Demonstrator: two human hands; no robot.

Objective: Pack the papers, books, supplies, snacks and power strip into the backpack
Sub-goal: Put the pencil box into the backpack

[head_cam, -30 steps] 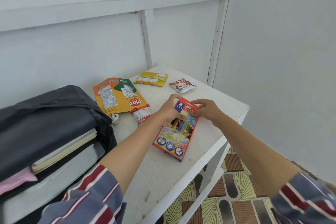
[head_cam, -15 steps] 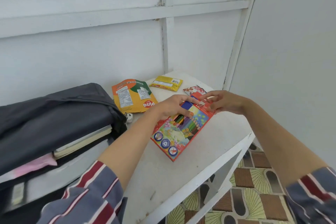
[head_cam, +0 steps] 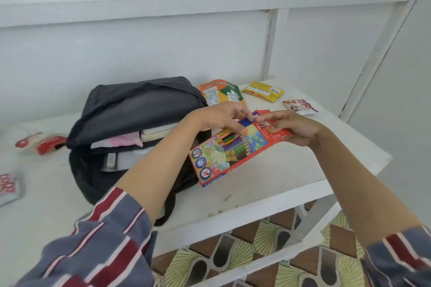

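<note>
On the white table (head_cam: 261, 196) that stands against a white boarded wall, a dark grey backpack (head_cam: 140, 105) lies on its side with its main compartment gaping toward the person. Inside it, stacked flat, are a pale grey folder (head_cam: 133, 158) at the bottom, a pink item (head_cam: 127, 141) above it and a cream-edged book (head_cam: 161, 130) beside that, all under the slack upper flap. Just right of the bag's mouth, a box of coloured pencils (head_cam: 221, 156) is held aslant between both hands, its lower corner overlapping the bag's side; whether it touches the tabletop cannot be told. The left hand (head_cam: 217, 116) grips the box's upper end, thumb pressed on the printed front above the pencil window. The right hand (head_cam: 297, 129) pinches the red top flap at the same end, so the two hands nearly meet, fingertips close together. Behind the hands an orange snack pouch (head_cam: 219, 92) lies flat beside the backpack, with a yellow packet (head_cam: 263, 93) near it toward the wall. A small red-and-white snack packet (head_cam: 299, 106) sits further right, apart from the others. On the far side of the bag, to the left, lies a red-and-white wrapper (head_cam: 40, 144), and a blurred packet with red lettering (head_cam: 9, 187) shows at the frame's left edge.
</note>
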